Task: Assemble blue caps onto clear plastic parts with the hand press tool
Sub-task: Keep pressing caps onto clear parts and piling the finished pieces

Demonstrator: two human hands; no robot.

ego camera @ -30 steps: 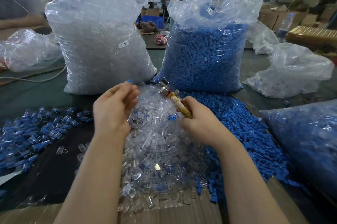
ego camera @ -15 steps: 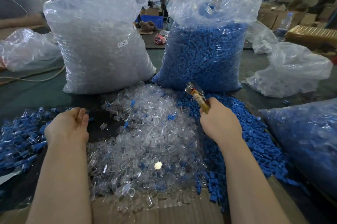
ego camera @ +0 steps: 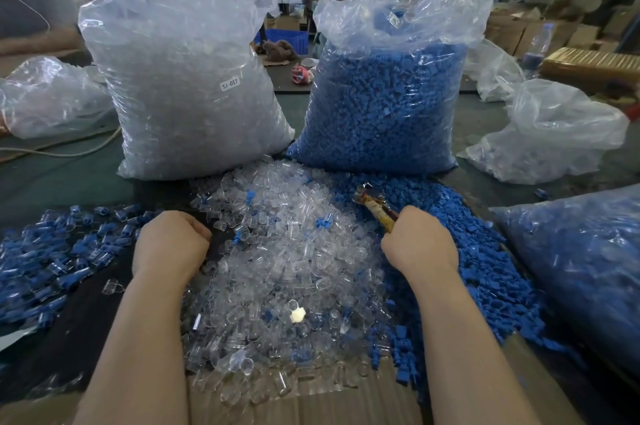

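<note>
A heap of clear plastic parts lies in the middle, with loose blue caps piled to its right. Capped pieces are spread out on the left. My left hand rests knuckles-up at the left edge of the clear heap. Its fingers are curled under and the tips are hidden, so whether it holds a part is unclear. My right hand grips the yellowish handle of the hand press tool. The tool's metal tip points up and left over the edge of the blue caps.
Two tall plastic bags stand behind the heaps, one of clear parts and one of blue caps. Another bag of blue pieces lies at the right. Cardboard lies under the near edge. Limp bags and boxes sit further back.
My left hand left the tool, went out to the capped pieces on the left with fingers straight, then came back to the clear heap with fingers curled. My right hand swung the tool right toward the blue caps.
</note>
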